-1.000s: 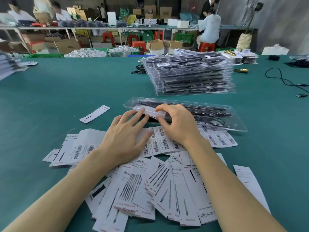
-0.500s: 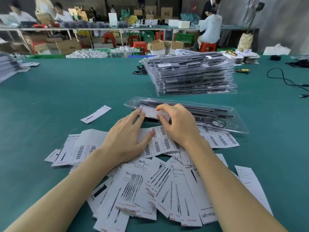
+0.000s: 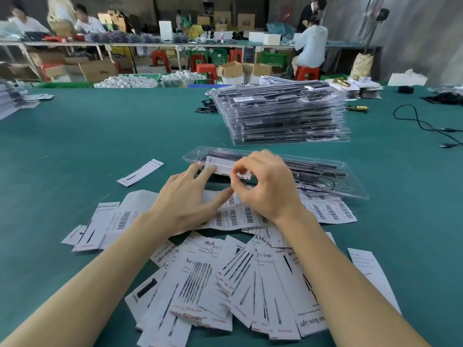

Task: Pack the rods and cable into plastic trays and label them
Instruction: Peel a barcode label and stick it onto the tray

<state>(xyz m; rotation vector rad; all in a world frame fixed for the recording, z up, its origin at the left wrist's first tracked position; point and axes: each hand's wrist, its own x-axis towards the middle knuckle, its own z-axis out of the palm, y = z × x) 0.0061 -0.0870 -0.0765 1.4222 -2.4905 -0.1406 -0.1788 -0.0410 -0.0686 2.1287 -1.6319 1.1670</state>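
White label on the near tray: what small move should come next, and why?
Probably smooth it flat. The white label lies on the clear tray, left hand fingers at its left end, right hand pinching its right edge.

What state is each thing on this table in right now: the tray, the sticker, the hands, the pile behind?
Clear plastic tray: closed, lying flat, rods inside.
White label: lying on the tray lid.
Left hand: fingers straight, tips on the label.
Right hand: pinching the label's right end.
Tray stack: piled, closed.
Loose labels: scattered, overlapping.
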